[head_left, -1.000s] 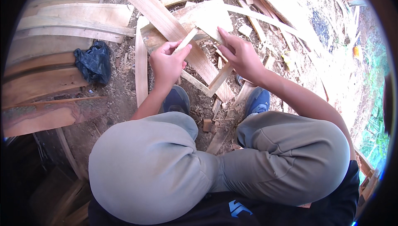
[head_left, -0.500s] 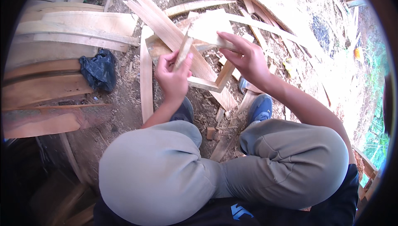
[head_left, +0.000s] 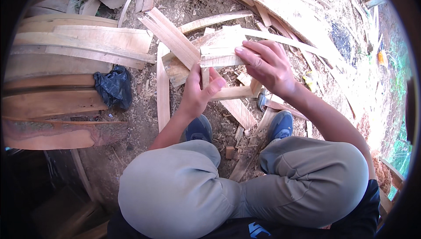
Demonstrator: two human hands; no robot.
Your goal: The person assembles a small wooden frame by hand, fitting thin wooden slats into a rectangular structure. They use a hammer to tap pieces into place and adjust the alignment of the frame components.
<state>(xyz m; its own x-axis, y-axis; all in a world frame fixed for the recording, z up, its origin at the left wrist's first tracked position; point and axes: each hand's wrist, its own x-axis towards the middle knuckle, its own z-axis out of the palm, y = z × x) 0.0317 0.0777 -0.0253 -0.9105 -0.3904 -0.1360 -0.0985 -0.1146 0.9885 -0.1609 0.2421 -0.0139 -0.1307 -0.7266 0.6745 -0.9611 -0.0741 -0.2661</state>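
Head view — both hands have risen and closed in: left hand (head_left: 198, 91) now grips an upright wood strip (head_left: 205, 77), right hand (head_left: 266, 65) clamps a flat offcut (head_left: 219, 57) across its top — pieces meeting.

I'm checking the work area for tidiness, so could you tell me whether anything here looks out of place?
A crumpled black plastic bag lies among the wooden planks on the dirt, left of the left hand; it is the only non-wood item there.

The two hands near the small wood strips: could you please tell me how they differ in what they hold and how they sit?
The left hand grips an upright narrow strip; the right hand pinches a wider flat piece lying crosswise. The left hand sits lower, the right higher. Both are bare and hold pale wood above the sawdust ground.
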